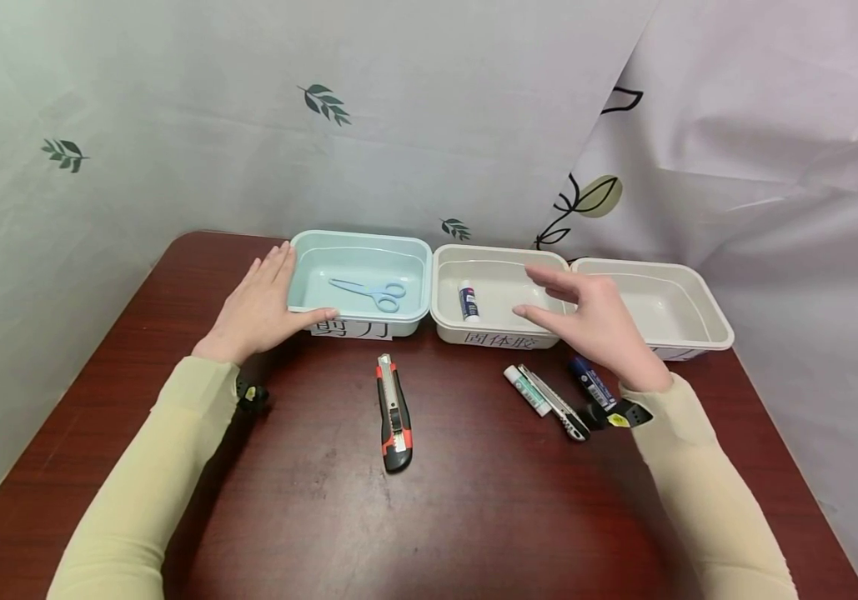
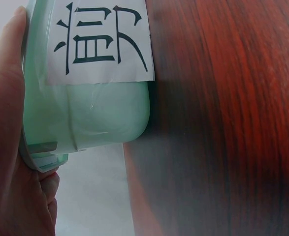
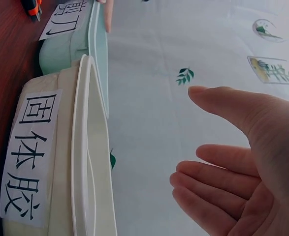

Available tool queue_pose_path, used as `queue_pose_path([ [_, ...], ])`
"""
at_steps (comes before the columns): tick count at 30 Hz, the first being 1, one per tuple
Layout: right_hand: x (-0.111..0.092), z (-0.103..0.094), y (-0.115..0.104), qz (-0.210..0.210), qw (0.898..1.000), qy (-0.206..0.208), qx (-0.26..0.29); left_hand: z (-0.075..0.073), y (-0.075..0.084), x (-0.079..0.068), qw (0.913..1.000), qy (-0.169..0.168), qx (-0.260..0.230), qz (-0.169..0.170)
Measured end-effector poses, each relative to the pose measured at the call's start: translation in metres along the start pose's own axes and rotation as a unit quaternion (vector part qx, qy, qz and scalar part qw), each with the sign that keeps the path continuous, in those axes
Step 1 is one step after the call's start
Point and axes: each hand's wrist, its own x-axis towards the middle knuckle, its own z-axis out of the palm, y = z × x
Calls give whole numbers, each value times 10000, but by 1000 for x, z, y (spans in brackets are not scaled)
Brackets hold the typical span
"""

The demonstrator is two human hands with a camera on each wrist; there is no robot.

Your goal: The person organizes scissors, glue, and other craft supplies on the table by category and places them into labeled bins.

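Observation:
My left hand (image 1: 258, 307) rests along the left end of a light blue bin (image 1: 359, 237), fingers straight against its side and thumb over the front rim. Inside that bin lies a pair of blue scissors (image 1: 372, 292). My right hand (image 1: 586, 308) hovers over the right part of a cream bin (image 1: 499, 252), thumb apart from the fingers, holding nothing. A glue stick (image 1: 469, 302) is in the cream bin. In the left wrist view, a paper label (image 2: 102, 42) covers the front of the blue bin. The right wrist view shows the palm and spread thumb.
A black and red utility knife (image 1: 394, 417) lies mid-table. Nearer the right arm are a green and white glue stick (image 1: 527, 391), a second utility knife (image 1: 554, 403) and a dark blue glue stick (image 1: 592, 383). Another cream bin (image 1: 714, 312) stands at the right end, before a patterned curtain (image 1: 413, 150).

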Motion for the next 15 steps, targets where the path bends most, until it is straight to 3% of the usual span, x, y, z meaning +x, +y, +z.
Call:
queue_pose_path([
  [15, -19, -6, 0, -234, 9995, 60, -219, 0, 0, 0, 10000, -6, -6, -1],
])
